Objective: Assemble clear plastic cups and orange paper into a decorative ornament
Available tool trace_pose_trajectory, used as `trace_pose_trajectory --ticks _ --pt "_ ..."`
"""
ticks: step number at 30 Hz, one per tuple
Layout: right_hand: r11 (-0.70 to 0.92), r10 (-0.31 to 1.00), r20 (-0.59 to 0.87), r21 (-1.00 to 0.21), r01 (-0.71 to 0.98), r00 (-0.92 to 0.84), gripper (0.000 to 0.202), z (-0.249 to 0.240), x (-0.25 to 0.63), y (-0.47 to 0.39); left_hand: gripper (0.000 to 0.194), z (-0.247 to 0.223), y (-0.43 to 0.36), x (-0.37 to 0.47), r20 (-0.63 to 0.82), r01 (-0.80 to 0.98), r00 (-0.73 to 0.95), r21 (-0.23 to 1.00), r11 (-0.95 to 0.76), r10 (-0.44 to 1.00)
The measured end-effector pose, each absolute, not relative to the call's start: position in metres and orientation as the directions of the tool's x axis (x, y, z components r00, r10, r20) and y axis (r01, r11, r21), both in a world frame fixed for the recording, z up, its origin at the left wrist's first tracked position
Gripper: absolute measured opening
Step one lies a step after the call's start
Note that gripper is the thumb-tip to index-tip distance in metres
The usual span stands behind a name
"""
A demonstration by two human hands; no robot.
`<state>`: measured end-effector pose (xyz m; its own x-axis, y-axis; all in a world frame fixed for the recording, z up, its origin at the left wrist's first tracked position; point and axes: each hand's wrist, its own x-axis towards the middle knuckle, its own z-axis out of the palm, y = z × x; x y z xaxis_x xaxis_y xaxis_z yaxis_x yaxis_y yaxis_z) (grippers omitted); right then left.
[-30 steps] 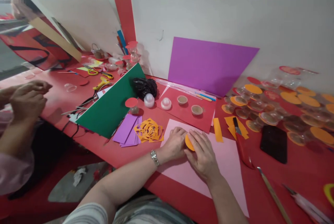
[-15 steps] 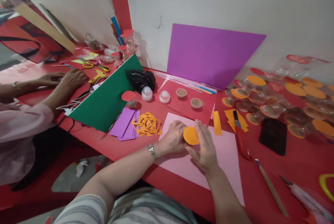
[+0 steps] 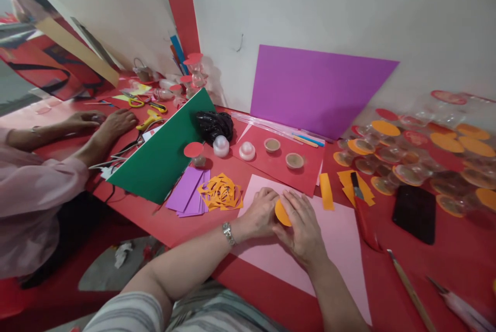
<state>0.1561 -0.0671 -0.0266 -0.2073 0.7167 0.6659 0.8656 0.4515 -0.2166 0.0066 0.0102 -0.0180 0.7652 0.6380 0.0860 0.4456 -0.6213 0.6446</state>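
An orange disc point(image 3: 283, 213) is between my two hands over a pink sheet point(image 3: 337, 249). My left hand point(image 3: 263, 213), with a watch on its wrist, is curled round the disc's left side. My right hand point(image 3: 302, 223) has its fingers laid across the top and right of the disc, thumb towards the left hand. Whatever lies under the disc is hidden by the hands. An orange paper strip point(image 3: 326, 191) and a heap of cut orange paper point(image 3: 221, 191) lie to either side of the pink sheet.
Small sand-coloured cups point(image 3: 295, 160) and a white domed piece point(image 3: 247, 151) stand behind. A red-handled knife point(image 3: 364, 218), phone point(image 3: 414, 213), wooden-handled tool point(image 3: 411, 288) and several orange-topped plastic pieces point(image 3: 385, 128) are right. A green board point(image 3: 163, 156) separates a co-worker's hands point(image 3: 116, 123).
My right hand's fingers have come down over the orange disc, covering more of it. The left hand stays at its side. The camera view has tilted up slightly.
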Motion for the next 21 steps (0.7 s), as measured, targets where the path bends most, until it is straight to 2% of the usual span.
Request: trace_pose_trajectory --ticks 4,9,11,16,21 --pt "0.458 0.705 0.674 -0.195 0.867 -0.220 0.064 -0.025 0.156 -0.067 0.031 -0.017 0.010 0.006 0.086 0.434 0.768 0.659 -0.614 0.635" --pt "0.450 0.717 0.668 -0.226 0.864 -0.199 0.065 -0.025 0.154 -0.068 0.024 -0.013 0.010 0.006 0.070 0.436 0.770 0.668 -0.603 0.634" --pt "0.444 0.731 0.662 -0.276 0.853 -0.166 0.066 -0.026 0.154 -0.069 0.022 -0.011 0.011 0.005 0.070 0.427 0.777 0.672 -0.605 0.626" --pt "0.378 0.787 0.617 -0.492 0.784 0.007 0.073 -0.024 0.154 -0.072 0.022 -0.006 0.012 0.003 0.078 0.403 0.771 0.708 -0.579 0.632" --pt "0.331 0.839 0.543 -0.565 0.756 0.038 0.066 -0.022 0.156 -0.072 0.021 -0.007 0.012 0.002 0.095 0.357 0.783 0.741 -0.569 0.615"
